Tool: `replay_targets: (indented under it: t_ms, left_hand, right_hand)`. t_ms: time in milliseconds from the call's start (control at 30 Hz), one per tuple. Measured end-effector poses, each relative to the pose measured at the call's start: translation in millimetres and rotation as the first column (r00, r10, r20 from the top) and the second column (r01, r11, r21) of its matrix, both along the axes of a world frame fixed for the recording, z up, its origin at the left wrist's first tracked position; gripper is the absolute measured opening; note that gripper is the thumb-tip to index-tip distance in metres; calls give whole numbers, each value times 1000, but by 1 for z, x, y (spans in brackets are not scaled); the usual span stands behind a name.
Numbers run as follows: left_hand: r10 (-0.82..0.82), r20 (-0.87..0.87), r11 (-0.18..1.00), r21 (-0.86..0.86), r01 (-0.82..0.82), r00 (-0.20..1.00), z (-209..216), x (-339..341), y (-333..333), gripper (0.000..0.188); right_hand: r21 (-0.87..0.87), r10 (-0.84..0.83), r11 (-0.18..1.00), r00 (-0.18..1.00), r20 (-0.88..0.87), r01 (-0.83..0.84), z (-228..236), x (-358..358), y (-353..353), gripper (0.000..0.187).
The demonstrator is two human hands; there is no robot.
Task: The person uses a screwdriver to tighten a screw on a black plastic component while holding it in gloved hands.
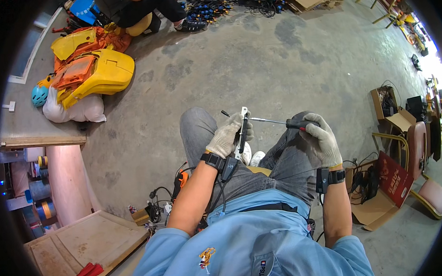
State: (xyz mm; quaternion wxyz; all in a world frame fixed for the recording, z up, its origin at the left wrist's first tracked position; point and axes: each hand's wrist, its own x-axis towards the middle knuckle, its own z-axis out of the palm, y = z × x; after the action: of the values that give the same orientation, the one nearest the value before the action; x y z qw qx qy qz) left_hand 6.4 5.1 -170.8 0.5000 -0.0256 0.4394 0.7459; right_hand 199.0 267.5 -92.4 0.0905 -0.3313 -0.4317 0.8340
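Note:
My left hand, in a knit work glove, grips a narrow white and black bar-shaped part held upright above my knees. My right hand, also gloved, is closed on the black and red handle of a screwdriver. The screwdriver's metal shaft runs left and its tip meets the upper part of the bar. Both wrists wear black straps with small devices. I am seated, with my grey trousers under both hands.
Yellow and orange plastic shells lie on a white sack at the far left. Another person sits at the top beside a heap of black cables. Open cardboard boxes and chairs stand right. A wooden board lies lower left.

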Motion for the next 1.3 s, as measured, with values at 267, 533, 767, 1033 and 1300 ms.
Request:
replay_targets:
  t_ms: [267,533,767,1033,1300]
  left_hand:
    - [-13,-53,998,-63,10,999,10,1,0,45]
    - [-33,-11,999,-12,33,999,11,2,0,47]
    - [-92,-18,995,-33,91,996,9,3,-1,56]
    - [-124,-60,992,-5,124,990,18,1,4,53]
    - [-169,-163,977,-159,143,972,20,2,4,48]
  right_hand:
    - [-264,-187,948,982,-18,175,-10,2,1,31]
    - [-72,136,987,987,-81,-142,12,-35,-43,42]
    - [448,298,818,932,208,-361,1,-75,-75,29]
    - [709,256,580,916,310,-402,-6,-90,-93,40]
    - [821,222,454,936,272,-347,-12,-93,-95,28]
